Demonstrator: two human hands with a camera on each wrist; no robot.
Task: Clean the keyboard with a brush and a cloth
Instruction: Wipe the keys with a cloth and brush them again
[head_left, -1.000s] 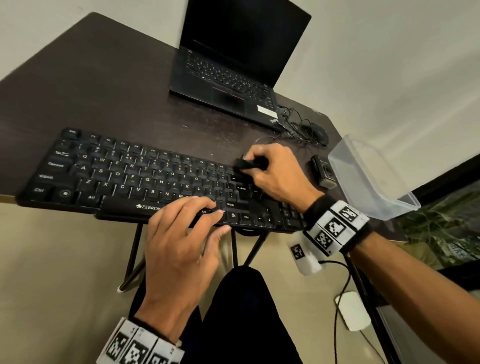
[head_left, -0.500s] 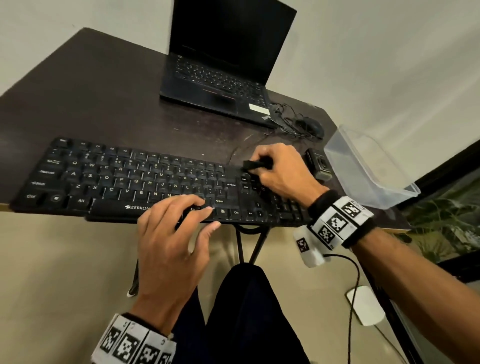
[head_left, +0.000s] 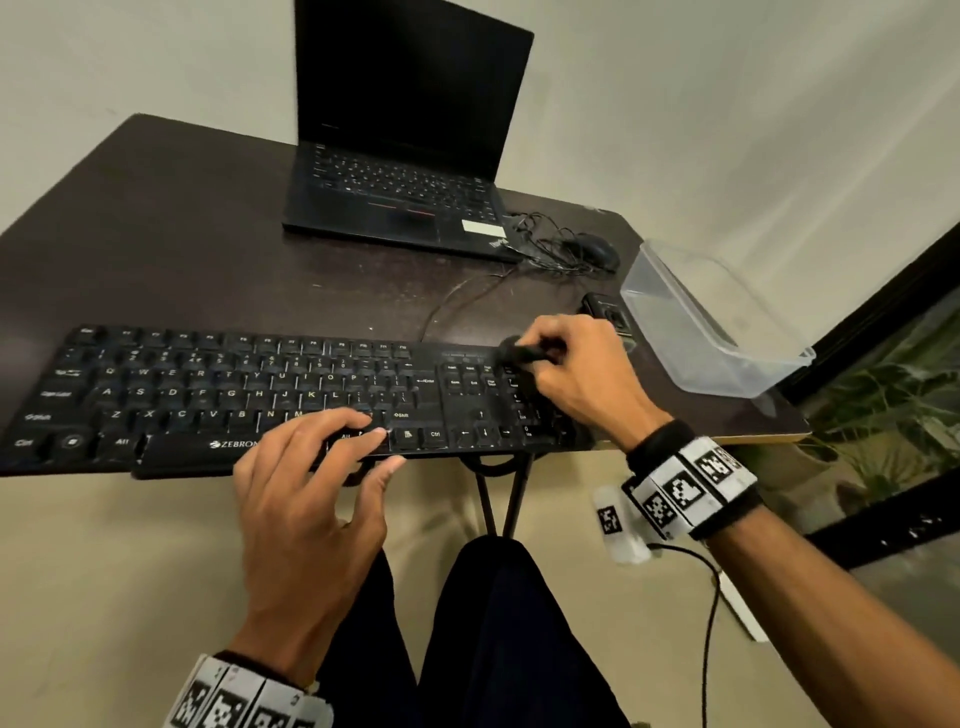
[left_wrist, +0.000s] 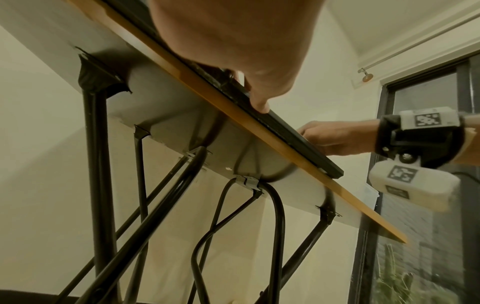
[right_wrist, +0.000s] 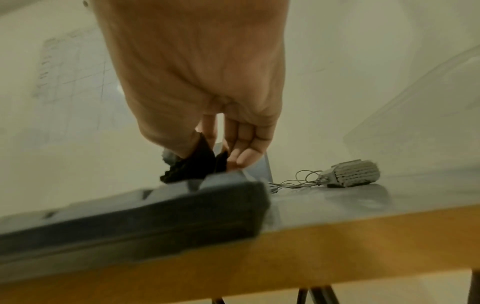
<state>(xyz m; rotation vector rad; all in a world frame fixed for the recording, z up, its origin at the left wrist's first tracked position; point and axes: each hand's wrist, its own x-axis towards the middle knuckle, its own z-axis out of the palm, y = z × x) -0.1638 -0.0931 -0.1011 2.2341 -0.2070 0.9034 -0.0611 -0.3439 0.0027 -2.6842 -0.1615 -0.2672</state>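
Note:
A long black keyboard (head_left: 208, 395) lies along the front edge of the dark table (head_left: 182, 234). My right hand (head_left: 540, 353) pinches a bunched black cloth (head_left: 519, 353) and holds it on the top keys of the number pad at the keyboard's right end. The right wrist view shows the cloth (right_wrist: 192, 166) hanging from thumb and fingers onto the keyboard's corner (right_wrist: 130, 222). My left hand (head_left: 353, 431) rests on the bottom key row right of the space bar, its thumb at the front edge. A small brush (right_wrist: 350, 173) lies on the table beyond the keyboard's right end.
An open black laptop (head_left: 405, 156) stands at the back of the table, with a black mouse (head_left: 592, 249) and tangled cables to its right. A clear plastic container (head_left: 717, 332) sits at the table's right edge. The keyboard's front overhangs the table edge.
My right hand has carried the cloth rightward along the keyboard, from near the Enter key to the top of the number pad. The left hand has stayed on the bottom row.

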